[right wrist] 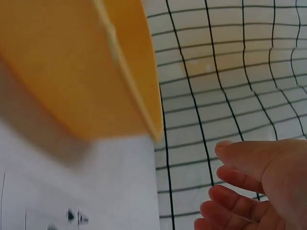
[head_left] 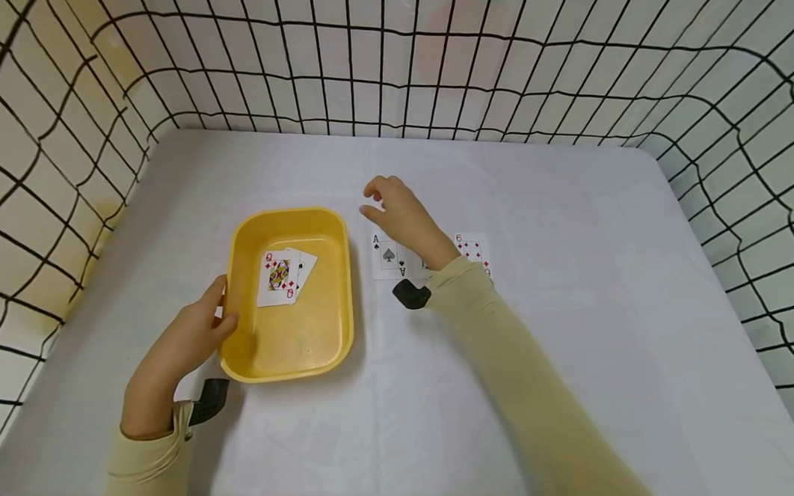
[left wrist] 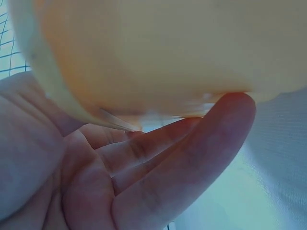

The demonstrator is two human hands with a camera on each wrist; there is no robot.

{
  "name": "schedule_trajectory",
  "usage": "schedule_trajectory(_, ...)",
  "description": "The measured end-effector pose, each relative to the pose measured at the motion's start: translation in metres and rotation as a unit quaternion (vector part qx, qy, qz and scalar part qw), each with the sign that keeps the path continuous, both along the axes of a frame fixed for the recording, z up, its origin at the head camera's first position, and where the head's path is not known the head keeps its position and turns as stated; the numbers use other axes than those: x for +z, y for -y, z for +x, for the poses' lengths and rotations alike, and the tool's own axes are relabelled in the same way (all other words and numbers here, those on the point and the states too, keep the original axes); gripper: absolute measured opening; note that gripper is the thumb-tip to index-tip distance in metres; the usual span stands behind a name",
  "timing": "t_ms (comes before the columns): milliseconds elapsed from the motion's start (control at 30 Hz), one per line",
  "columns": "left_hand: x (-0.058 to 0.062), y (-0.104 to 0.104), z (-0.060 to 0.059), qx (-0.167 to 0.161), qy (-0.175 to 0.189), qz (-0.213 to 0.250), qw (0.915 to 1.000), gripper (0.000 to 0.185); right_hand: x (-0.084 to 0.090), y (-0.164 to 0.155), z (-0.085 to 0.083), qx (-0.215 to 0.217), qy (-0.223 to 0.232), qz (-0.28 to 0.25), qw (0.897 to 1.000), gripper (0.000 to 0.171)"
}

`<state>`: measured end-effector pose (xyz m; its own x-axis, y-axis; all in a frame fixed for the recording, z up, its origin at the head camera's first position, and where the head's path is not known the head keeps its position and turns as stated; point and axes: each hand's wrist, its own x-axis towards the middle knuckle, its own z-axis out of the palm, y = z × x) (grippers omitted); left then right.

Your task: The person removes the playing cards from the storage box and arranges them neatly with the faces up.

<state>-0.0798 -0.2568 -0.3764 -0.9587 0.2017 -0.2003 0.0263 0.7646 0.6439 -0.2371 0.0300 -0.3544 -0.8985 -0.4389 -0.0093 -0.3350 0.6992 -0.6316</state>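
Observation:
A yellow plastic tray [head_left: 319,334] stands left of centre on the table, holding a queen of diamonds [head_left: 277,280] that partly covers another playing card [head_left: 306,266]. My left hand [head_left: 195,326] grips the tray's left side, with its fingers against the wall in the left wrist view. My right hand [head_left: 405,214] hovers right of the tray, fingers loosely bent and holding nothing. Beneath the right wrist lies an ace of spades [head_left: 386,262], beside a card mostly hidden by the arm. A card with red diamonds [head_left: 471,246] lies partly hidden beyond the sleeve.
White cloth covers the table [head_left: 573,269]. Black wire mesh [head_left: 388,76] fences the back and both sides. Each wrist carries a black camera, one [head_left: 411,294] near the ace and the other [head_left: 210,402] near the tray's front left corner.

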Motion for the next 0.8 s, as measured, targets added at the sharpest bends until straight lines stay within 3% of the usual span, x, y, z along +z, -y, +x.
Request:
schedule_trajectory(233, 0.001, 0.001, -0.001, 0.004, 0.006, -0.002, 1.0000, 0.044, 0.008, 0.073, 0.014, 0.072, 0.012, 0.018, 0.997, 0.031)
schedule_trajectory(467, 0.000, 0.001, 0.000, 0.007, 0.010, 0.005, 0.9999, 0.051, -0.020, 0.118, 0.023, 0.121, 0.033, 0.121, 0.985, 0.051)
schedule_trajectory(633, -0.003, 0.002, 0.002, 0.004, 0.001, 0.015, 0.9999, 0.050, -0.040, 0.130, 0.033, 0.124, 0.021, 0.232, 0.965, 0.075)
schedule_trajectory(800, -0.003, 0.005, 0.000, 0.006, -0.001, 0.021, 0.9998, 0.051, -0.045, 0.132, 0.037, 0.106, 0.001, 0.284, 0.953, 0.072)
